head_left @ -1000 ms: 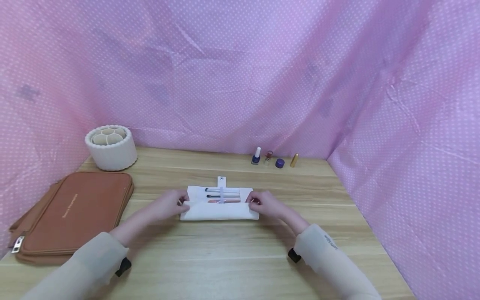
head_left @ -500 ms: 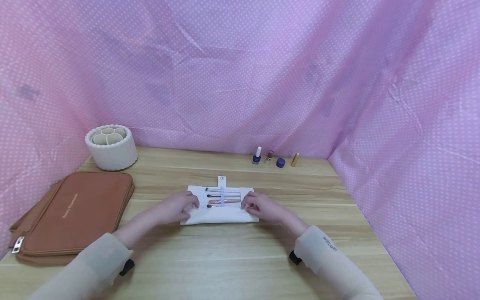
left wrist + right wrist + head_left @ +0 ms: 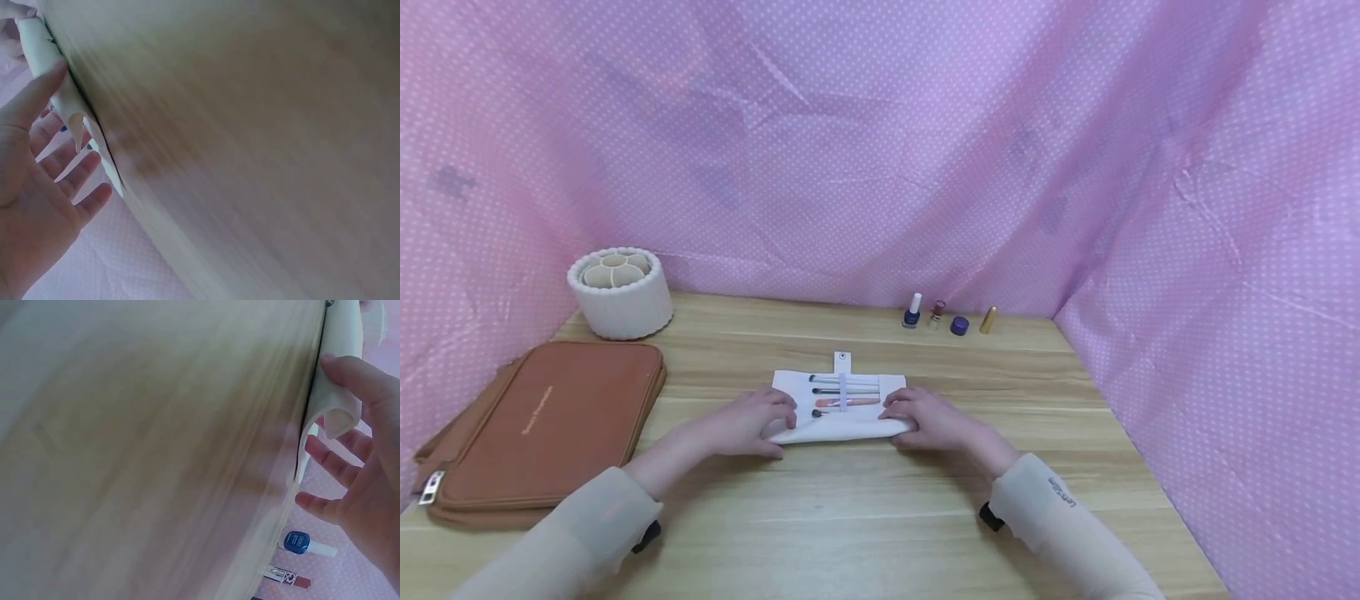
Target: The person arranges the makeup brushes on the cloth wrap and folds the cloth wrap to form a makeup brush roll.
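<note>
A white fabric brush roll [image 3: 850,423] lies open at the middle of the wooden table [image 3: 865,517]. Several makeup brushes [image 3: 846,392] sit across it under an elastic strap. My left hand [image 3: 771,421] rests on its near left corner and my right hand [image 3: 904,418] on its near right corner. In the left wrist view the left hand [image 3: 44,169] has straight, spread fingers and its thumb touches the roll's folded edge [image 3: 44,56]. In the right wrist view the right hand [image 3: 362,462] lies the same way, thumb on the curled fold [image 3: 340,337].
A brown zipped case [image 3: 542,429] lies at the left, with a round white organiser [image 3: 619,292] behind it. A blue nail polish [image 3: 912,310], a small bottle [image 3: 937,313], a purple jar [image 3: 959,325] and a gold lipstick [image 3: 988,319] stand at the back. Pink dotted cloth walls surround the table.
The roll's near flap has come down toward me, uncovering more brushes. Both hands moved slightly nearer along with the flap.
</note>
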`<state>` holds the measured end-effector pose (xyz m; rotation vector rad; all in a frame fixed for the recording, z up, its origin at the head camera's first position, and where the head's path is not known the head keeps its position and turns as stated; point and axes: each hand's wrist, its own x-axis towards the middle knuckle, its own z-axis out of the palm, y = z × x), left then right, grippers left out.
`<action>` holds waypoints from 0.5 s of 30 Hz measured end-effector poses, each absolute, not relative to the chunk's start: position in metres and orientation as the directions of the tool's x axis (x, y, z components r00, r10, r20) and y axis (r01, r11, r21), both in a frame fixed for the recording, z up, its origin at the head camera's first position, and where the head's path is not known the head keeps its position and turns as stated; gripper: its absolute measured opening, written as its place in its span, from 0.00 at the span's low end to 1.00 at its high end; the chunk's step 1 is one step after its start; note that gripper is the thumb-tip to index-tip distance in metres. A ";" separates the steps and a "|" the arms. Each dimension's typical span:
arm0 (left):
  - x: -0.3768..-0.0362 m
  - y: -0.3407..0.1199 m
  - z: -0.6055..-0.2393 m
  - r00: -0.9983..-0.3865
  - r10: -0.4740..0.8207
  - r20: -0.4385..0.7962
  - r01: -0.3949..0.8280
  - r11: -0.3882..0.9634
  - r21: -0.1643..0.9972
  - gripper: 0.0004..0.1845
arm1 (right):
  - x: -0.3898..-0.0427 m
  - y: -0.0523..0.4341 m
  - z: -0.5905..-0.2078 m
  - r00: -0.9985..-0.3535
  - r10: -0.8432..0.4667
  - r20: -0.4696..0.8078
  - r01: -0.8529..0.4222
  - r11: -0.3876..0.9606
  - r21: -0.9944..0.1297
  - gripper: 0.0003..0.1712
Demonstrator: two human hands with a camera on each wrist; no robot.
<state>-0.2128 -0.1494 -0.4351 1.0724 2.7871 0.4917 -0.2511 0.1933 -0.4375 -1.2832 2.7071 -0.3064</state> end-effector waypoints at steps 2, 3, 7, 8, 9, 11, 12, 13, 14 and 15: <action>-0.214 -0.149 -0.435 -0.742 0.670 0.018 0.637 0.696 0.331 0.14 | -0.252 0.193 -0.436 -0.648 -0.761 -0.024 -0.731 0.630 -0.262 0.21; -0.215 -0.148 -0.435 -0.738 0.674 0.030 0.644 0.691 0.327 0.12 | -0.252 0.192 -0.435 -0.656 -0.754 -0.017 -0.722 0.634 -0.278 0.21; -0.217 -0.148 -0.435 -0.720 0.690 0.079 0.673 0.667 0.319 0.08 | -0.253 0.193 -0.432 -0.671 -0.741 0.010 -0.708 0.637 -0.306 0.16; -0.218 -0.148 -0.435 -0.714 0.695 0.086 0.680 0.660 0.320 0.08 | -0.252 0.194 -0.432 -0.668 -0.744 0.019 -0.712 0.631 -0.307 0.15; -0.217 -0.148 -0.435 -0.710 0.698 0.089 0.682 0.652 0.331 0.07 | -0.252 0.195 -0.432 -0.663 -0.748 0.026 -0.718 0.626 -0.304 0.13; -0.217 -0.148 -0.435 -0.705 0.704 0.091 0.682 0.636 0.362 0.06 | -0.251 0.198 -0.431 -0.645 -0.763 0.040 -0.737 0.607 -0.298 0.11; -0.216 -0.148 -0.435 -0.706 0.703 0.085 0.676 0.633 0.377 0.06 | -0.250 0.200 -0.431 -0.636 -0.771 0.043 -0.744 0.597 -0.299 0.11; -0.216 -0.148 -0.435 -0.707 0.702 0.084 0.670 0.627 0.398 0.05 | -0.249 0.202 -0.431 -0.630 -0.776 0.043 -0.748 0.591 -0.302 0.12; -0.216 -0.148 -0.435 -0.708 0.701 0.082 0.662 0.619 0.423 0.04 | -0.248 0.204 -0.431 -0.623 -0.781 0.041 -0.751 0.583 -0.309 0.13; -0.215 -0.148 -0.434 -0.713 0.696 0.078 0.647 0.612 0.454 0.03 | -0.247 0.206 -0.431 -0.619 -0.785 0.039 -0.752 0.577 -0.318 0.13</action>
